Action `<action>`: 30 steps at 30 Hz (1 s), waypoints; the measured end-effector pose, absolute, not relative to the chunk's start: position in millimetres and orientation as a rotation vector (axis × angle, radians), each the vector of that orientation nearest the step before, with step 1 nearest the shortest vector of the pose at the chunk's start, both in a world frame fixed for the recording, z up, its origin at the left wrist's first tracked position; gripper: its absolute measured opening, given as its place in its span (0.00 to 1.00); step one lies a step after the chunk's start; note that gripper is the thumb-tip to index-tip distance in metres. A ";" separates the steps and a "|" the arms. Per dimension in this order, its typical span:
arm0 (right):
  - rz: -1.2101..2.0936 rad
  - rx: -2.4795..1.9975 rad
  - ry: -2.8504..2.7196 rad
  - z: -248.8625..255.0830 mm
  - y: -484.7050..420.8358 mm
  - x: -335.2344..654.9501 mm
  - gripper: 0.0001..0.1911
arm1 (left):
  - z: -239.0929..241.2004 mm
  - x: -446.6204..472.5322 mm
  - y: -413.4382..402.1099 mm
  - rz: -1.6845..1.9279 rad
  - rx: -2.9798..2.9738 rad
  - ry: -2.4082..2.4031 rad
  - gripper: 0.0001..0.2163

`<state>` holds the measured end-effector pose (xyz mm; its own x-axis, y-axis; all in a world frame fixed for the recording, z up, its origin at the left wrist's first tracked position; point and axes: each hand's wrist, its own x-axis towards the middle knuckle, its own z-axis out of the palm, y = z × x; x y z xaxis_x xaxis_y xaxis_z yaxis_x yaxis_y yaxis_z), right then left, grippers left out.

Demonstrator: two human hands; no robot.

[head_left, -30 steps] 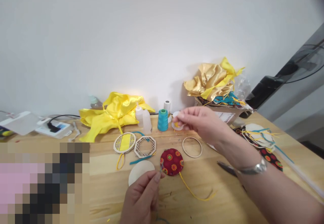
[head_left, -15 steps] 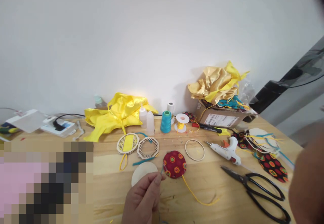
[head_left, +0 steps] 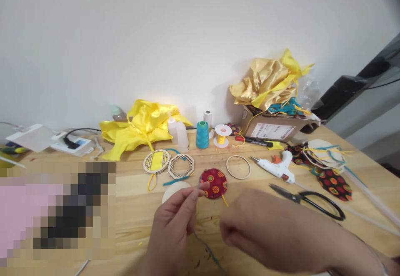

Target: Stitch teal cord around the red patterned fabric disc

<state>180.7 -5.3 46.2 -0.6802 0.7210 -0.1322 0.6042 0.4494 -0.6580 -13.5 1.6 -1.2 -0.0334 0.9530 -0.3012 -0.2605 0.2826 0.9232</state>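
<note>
My left hand (head_left: 175,222) is closed in a pinch on a thin blue-grey cord (head_left: 208,249), which trails down toward the bottom edge. Just past its fingertips lies a round pad (head_left: 215,184) covered in dark red patterned fabric; a yellow cord (head_left: 225,201) sticks out of its lower side. Partly behind the same hand is a pale disc (head_left: 171,190). My right hand (head_left: 246,226) hovers at the right, blurred, its fingers curled in; what they hold, if anything, is hidden. Its arm covers part of the black-handled scissors (head_left: 321,204).
A glue gun (head_left: 275,165) and a thin wooden ring (head_left: 238,167) lie beyond my right hand. Two lattice frames (head_left: 181,166), a teal thread cone (head_left: 203,135) and yellow satin (head_left: 140,122) are farther back. A cardboard box (head_left: 268,127) of fabric stands by the wall.
My right hand has swung in from the right edge to the middle, in front of the red pad. My left hand keeps its pinch on the cord. The view has tilted slightly down.
</note>
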 end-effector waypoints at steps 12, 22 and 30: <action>0.783 -1.186 -2.611 48.7 43.4 172.6 0.13 | -9.9 4.8 1.6 0.999 0.768 1.180 0.09; 0.799 -1.323 -2.291 38.7 48.1 170.3 0.09 | -20.5 0.0 -0.6 0.961 0.848 1.279 0.13; 1.420 -1.436 -1.131 14.9 26.4 166.4 0.12 | -22.3 -1.3 0.4 1.039 0.789 1.277 0.14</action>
<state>166.4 26.4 14.9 -0.0315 0.9599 -0.2785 0.0571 -0.2764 -0.9593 -1.3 0.4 -22.3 -0.0179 0.9291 -0.3693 -0.1724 0.3610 0.9165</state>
